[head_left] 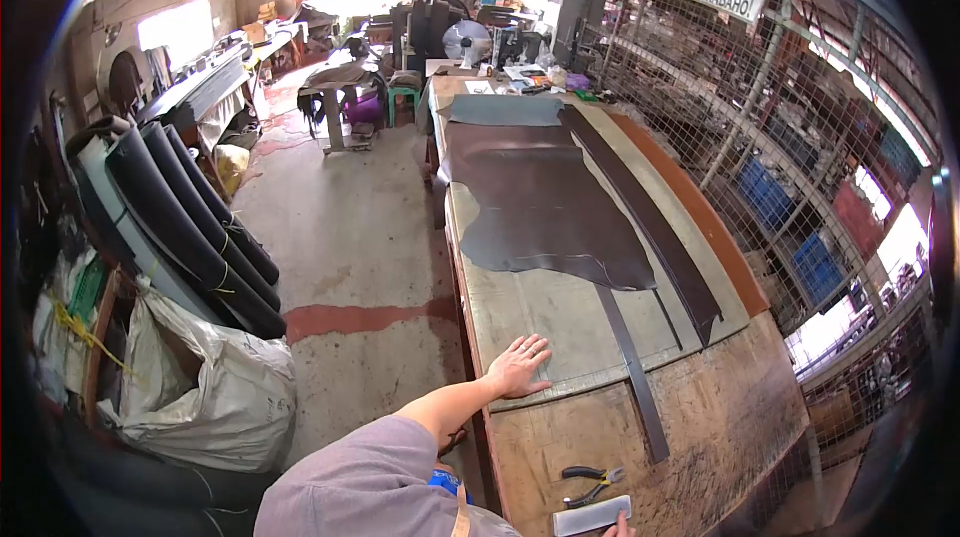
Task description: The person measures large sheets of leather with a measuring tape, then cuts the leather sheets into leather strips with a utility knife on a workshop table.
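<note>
Sleeve, grey: bottom of frame. Pale block: bottom centre, beside pliers. Right hand: at block's right end, mostly out of frame; clenched or merely resting, cannot tell. Left hand: centre, fingers spread, holding nothing, palm down on sheet. Handling, as judged: brace on left palm; keep block level, clear of pliers. Sack: lower left, gaping, contents indistinct. Crates, blue: right, behind mesh, contents unclear.
</note>
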`<state>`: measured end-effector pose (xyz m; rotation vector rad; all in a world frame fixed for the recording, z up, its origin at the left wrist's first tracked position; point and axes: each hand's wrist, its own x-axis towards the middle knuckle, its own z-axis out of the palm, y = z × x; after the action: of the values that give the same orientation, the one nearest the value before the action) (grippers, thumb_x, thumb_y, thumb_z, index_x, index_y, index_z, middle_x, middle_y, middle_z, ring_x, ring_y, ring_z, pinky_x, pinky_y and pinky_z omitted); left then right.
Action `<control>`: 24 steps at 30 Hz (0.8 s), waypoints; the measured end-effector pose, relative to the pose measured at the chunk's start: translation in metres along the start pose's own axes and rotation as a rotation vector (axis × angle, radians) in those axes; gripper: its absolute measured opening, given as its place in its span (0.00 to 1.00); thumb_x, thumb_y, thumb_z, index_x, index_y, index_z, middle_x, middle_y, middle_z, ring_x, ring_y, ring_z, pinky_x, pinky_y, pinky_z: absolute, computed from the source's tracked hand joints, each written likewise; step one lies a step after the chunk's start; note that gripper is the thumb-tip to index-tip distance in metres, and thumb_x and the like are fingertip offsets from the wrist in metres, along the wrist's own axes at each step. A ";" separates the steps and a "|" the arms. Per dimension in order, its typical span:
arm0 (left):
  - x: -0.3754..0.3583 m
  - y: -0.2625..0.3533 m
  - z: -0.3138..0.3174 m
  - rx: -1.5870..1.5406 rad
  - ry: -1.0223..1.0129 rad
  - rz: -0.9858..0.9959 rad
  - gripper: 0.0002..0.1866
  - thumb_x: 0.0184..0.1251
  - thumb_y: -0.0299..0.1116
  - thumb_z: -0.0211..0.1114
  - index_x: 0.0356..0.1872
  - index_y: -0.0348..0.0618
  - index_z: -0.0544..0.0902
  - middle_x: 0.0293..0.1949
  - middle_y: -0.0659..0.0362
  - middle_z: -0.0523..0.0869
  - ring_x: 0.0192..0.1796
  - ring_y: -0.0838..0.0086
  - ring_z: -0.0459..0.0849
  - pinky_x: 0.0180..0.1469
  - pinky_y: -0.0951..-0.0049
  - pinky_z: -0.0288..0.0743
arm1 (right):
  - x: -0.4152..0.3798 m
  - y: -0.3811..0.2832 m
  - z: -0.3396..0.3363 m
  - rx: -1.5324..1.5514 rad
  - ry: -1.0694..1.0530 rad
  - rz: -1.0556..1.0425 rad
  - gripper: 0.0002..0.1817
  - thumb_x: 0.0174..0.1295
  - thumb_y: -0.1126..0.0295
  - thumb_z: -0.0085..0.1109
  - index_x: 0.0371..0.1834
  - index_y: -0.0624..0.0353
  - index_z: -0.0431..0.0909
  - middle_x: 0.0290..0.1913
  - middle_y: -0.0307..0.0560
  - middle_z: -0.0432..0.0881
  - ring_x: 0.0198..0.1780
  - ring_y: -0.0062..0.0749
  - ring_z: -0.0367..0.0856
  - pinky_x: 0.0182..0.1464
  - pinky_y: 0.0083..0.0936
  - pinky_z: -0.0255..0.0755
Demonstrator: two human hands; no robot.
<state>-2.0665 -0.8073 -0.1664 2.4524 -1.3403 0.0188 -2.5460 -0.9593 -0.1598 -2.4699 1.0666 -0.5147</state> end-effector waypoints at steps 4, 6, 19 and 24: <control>0.003 -0.001 -0.010 -0.012 0.014 0.004 0.43 0.72 0.66 0.57 0.76 0.42 0.68 0.81 0.50 0.63 0.85 0.57 0.53 0.85 0.54 0.45 | -0.005 0.005 0.009 0.111 -0.012 -0.068 0.21 0.72 0.70 0.55 0.66 0.55 0.83 0.46 0.66 0.80 0.49 0.62 0.78 0.54 0.50 0.73; 0.001 0.000 -0.006 -0.013 0.035 0.003 0.43 0.72 0.66 0.57 0.76 0.42 0.69 0.80 0.49 0.63 0.84 0.57 0.53 0.85 0.54 0.45 | 0.001 0.009 0.006 0.090 0.032 0.025 0.21 0.71 0.71 0.56 0.65 0.55 0.83 0.47 0.66 0.80 0.49 0.62 0.78 0.54 0.50 0.73; 0.003 0.001 -0.013 -0.012 -0.055 -0.003 0.45 0.73 0.67 0.54 0.78 0.42 0.66 0.81 0.50 0.61 0.85 0.56 0.51 0.86 0.54 0.43 | -0.011 -0.006 0.010 0.076 -0.078 0.048 0.21 0.73 0.68 0.53 0.67 0.54 0.82 0.51 0.67 0.81 0.54 0.66 0.78 0.59 0.51 0.73; 0.000 0.001 -0.008 -0.004 -0.018 -0.004 0.44 0.73 0.66 0.55 0.78 0.41 0.66 0.81 0.49 0.61 0.85 0.56 0.51 0.86 0.54 0.43 | -0.006 -0.022 -0.009 0.032 -0.013 0.130 0.21 0.73 0.68 0.53 0.68 0.50 0.81 0.50 0.64 0.81 0.54 0.62 0.80 0.56 0.48 0.75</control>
<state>-2.0665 -0.8054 -0.1584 2.4580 -1.3417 -0.0069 -2.5412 -0.9431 -0.1427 -2.3540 1.1941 -0.4716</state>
